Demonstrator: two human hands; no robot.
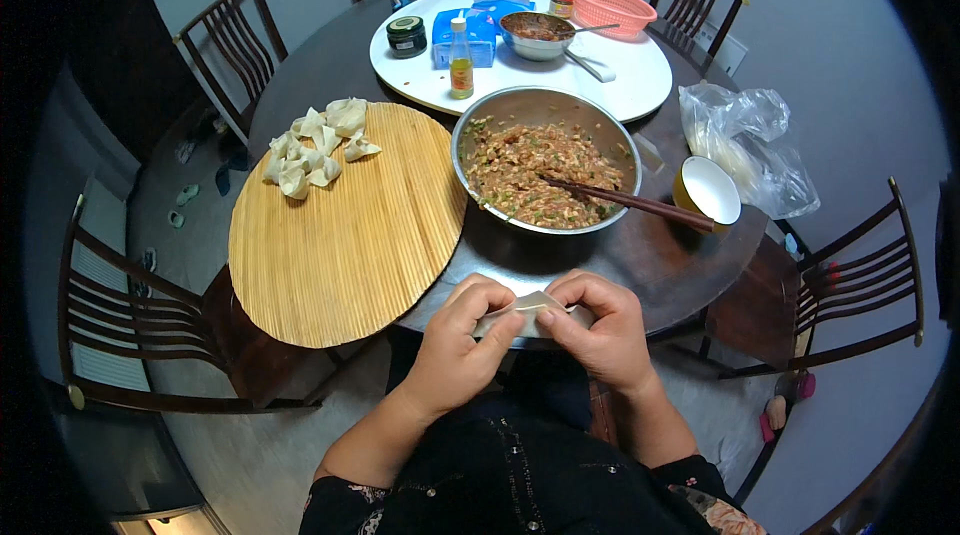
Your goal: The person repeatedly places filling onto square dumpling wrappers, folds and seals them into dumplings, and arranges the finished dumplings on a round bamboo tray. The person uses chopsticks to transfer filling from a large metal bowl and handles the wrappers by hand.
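Note:
Between my two hands, just over the table's near edge, is a pale dumpling wrapper (535, 313), pinched along its upper edge. My left hand (462, 333) grips its left side with thumb and fingers, and my right hand (598, 327) grips the right side. Whether filling lies inside the wrapper is hidden. Beyond my hands stands a steel bowl (462, 175) of minced filling (545, 160), with dark chopsticks (640, 200) resting in it and over its right rim. To the left, several folded dumplings (310, 150) sit on the far part of a round slatted board (345, 255).
A white bowl (712, 190) and a clear plastic bag (755, 140) lie at the right. The white turntable (625, 90) behind carries a sauce bottle (460, 60), dark jar (406, 37), tissue pack (470, 35), smaller metal bowl (540, 47) and pink basket (612, 10). Chairs surround the table.

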